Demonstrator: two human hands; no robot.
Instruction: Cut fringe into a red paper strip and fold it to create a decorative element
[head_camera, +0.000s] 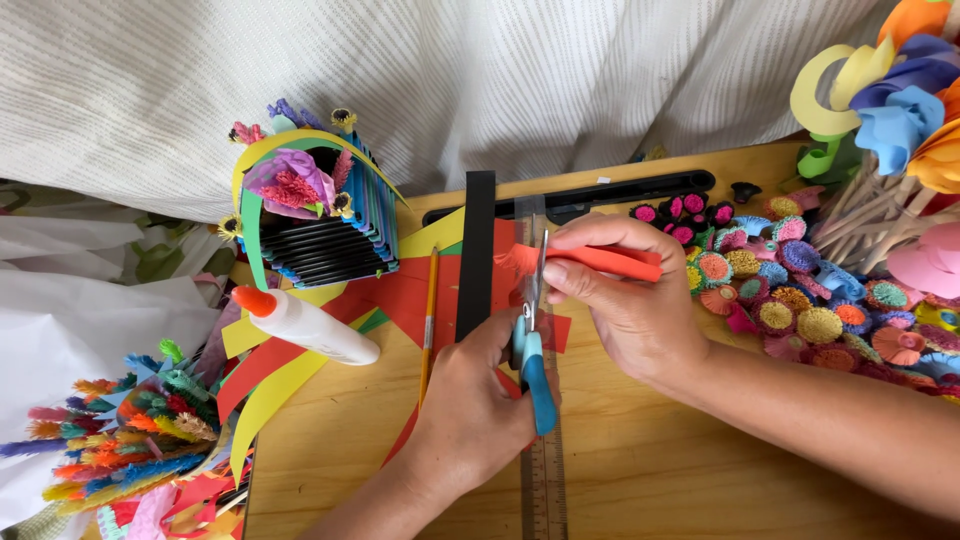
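At the middle of the wooden tabletop (640, 470), seen from the head camera looking down, two hands work together over a clear ruler (543, 480) that runs from the near edge straight away from the viewer. The left hand (470, 410), just left of the ruler, is closed through the handles of blue-handled scissors (533, 350), whose blades point away along the ruler and meet the end of an orange paper strip (600, 262). The right hand (625, 300), on the ruler's right, pinches that strip between thumb and fingertips and holds it level across the ruler; the strip's left end looks already snipped into a fine fringe. The step in hand appears to be fringing the strip's edge, and the next move likely calls for feeding the strip a touch further into the blades while keeping the cuts shallow and even. Left of the ruler lie a black paper strip (477, 255), a thin paintbrush (428, 325), a white glue bottle with an orange cap (305, 325) and loose red, yellow and green paper. Farther left stands a small paper house trimmed with flowers (320, 215). Right of the ruler sits a heap of rolled fringed paper flowers (800, 300).
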